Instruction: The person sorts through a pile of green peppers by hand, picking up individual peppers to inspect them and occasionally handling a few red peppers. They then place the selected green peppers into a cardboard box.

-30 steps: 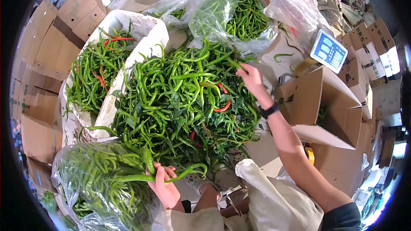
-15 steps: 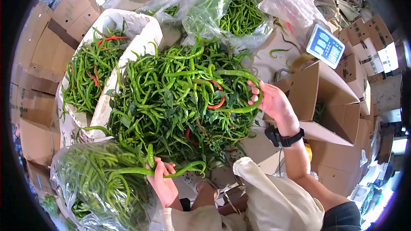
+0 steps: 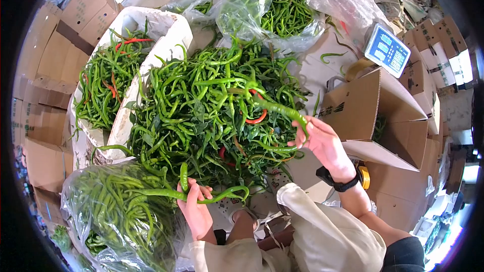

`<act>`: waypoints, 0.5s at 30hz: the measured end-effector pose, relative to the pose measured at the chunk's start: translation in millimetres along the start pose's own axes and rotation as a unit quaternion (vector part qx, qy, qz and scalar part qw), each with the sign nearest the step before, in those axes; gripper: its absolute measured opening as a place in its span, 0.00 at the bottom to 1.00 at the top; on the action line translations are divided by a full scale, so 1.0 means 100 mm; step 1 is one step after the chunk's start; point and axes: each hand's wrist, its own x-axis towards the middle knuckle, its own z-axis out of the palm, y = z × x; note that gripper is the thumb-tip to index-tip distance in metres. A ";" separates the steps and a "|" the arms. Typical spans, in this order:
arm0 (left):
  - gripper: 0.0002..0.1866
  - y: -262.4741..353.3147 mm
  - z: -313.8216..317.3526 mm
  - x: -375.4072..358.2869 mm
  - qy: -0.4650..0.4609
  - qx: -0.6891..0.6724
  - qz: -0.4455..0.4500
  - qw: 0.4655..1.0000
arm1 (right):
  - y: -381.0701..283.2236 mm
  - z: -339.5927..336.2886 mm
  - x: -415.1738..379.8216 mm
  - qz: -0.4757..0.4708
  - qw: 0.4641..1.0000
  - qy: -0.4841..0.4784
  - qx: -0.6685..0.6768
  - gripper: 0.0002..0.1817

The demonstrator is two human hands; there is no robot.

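My left hand (image 3: 195, 210) is closed around a few long green chili peppers (image 3: 160, 192), over the edge of a clear plastic bag full of peppers (image 3: 108, 211). One held pepper stands up between thumb and fingers, and a curled one sticks out to the right. At the right side of the big heap of chili peppers (image 3: 191, 116), my right hand (image 3: 325, 146) pinches a long, bent green chili pepper (image 3: 280, 108). Leaves and several red peppers are mixed into the heap. Fingers partly hide the gripped parts.
A white foam box (image 3: 177, 32) with peppers stands at the left. Behind the heap lies an open plastic bag of green peppers (image 3: 287, 12). At the right are a scale display (image 3: 387, 50) and an open cardboard box (image 3: 353, 108). Stacked cartons (image 3: 48, 161) line the left side.
My right hand has moved down and a little right, and its pepper now slants down toward the fingers. My left hand keeps its peppers, shifted slightly right in view.
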 end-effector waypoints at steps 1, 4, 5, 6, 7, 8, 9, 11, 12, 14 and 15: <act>0.06 -0.01 -0.01 0.01 -0.009 0.002 -0.012 1.000 | 0.04 0.03 -0.04 -0.003 1.000 -0.019 -0.018 0.19; 0.07 -0.05 0.03 0.01 -0.032 0.004 -0.049 0.998 | 0.16 0.14 -0.15 0.008 0.991 -0.075 -0.106 0.19; 0.07 -0.05 0.07 0.02 -0.038 0.003 -0.062 0.997 | 0.22 0.16 -0.18 -0.002 0.983 -0.095 -0.159 0.18; 0.08 -0.06 0.08 0.03 -0.043 0.003 -0.075 0.996 | 0.30 0.18 -0.20 -0.011 0.971 -0.116 -0.209 0.17; 0.10 -0.15 0.02 0.10 -0.066 -0.001 -0.080 0.995 | 0.42 0.17 -0.21 0.006 0.965 -0.137 -0.224 0.15; 0.12 -0.21 0.03 0.15 -0.066 -0.016 -0.087 0.994 | 0.46 0.19 -0.19 -0.059 0.928 -0.173 -0.326 0.15; 0.13 -0.26 0.05 0.20 -0.079 -0.001 -0.081 0.994 | 0.50 0.25 -0.18 -0.080 0.911 -0.185 -0.359 0.15; 0.14 -0.37 0.06 0.29 -0.098 0.006 -0.085 0.992 | 0.57 0.33 -0.17 -0.119 0.878 -0.207 -0.416 0.16; 0.13 -0.47 0.04 0.31 -0.066 -0.032 -0.116 0.991 | 0.59 0.34 -0.17 -0.129 0.870 -0.217 -0.424 0.16; 0.12 -0.56 -0.02 0.34 -0.043 -0.040 -0.150 0.987 | 0.61 0.34 -0.16 -0.150 0.852 -0.235 -0.442 0.16; 0.11 -0.55 -0.02 0.33 -0.045 -0.046 -0.143 0.988 | 0.58 0.34 -0.16 -0.146 0.841 -0.239 -0.463 0.16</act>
